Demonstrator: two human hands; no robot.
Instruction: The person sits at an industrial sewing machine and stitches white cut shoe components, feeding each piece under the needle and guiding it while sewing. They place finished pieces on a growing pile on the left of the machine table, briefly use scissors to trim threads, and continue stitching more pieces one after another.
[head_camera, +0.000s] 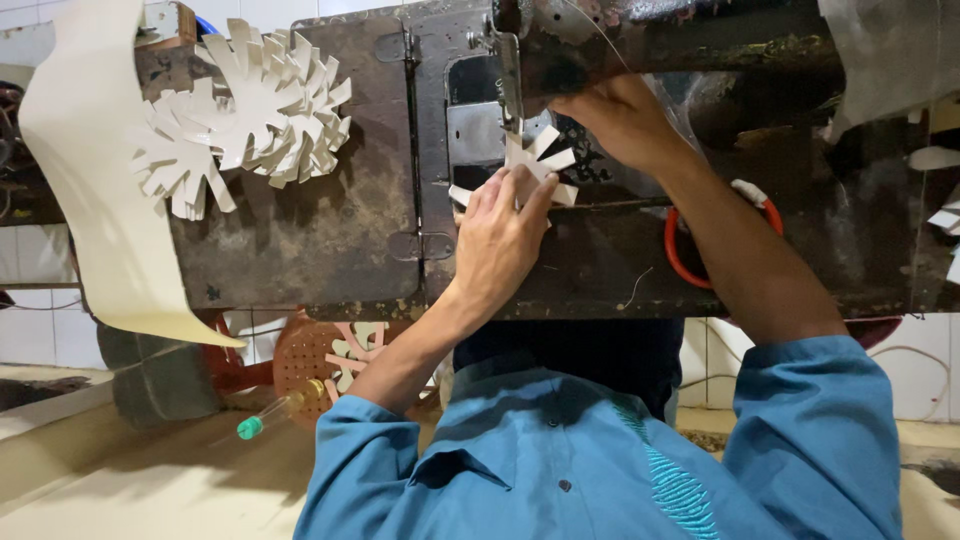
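White slotted cutout (535, 165), a flat piece with finger-like tabs, lies on the dark worn machine bed (300, 230) just right of centre, under the machine's needle area (510, 95). Left hand (497, 235) lies flat on it from 6 o'clock, fingers close together and pressing down, apparently to keep the piece from sliding on the metal plate (475, 135). Right hand (625, 120) comes in from 3 o'clock and rests at the cutout's far edge; its fingertips are hidden under the machine arm (680, 40), so I cannot tell how it grips. At 10 o'clock a pile of matching white cutouts (255, 105) sits on the bed, well apart from the hands, likely kept within reach. A long cream strip (95, 180) hangs off the bed at 9 o'clock. An orange ring (675, 255) lies behind the right forearm.
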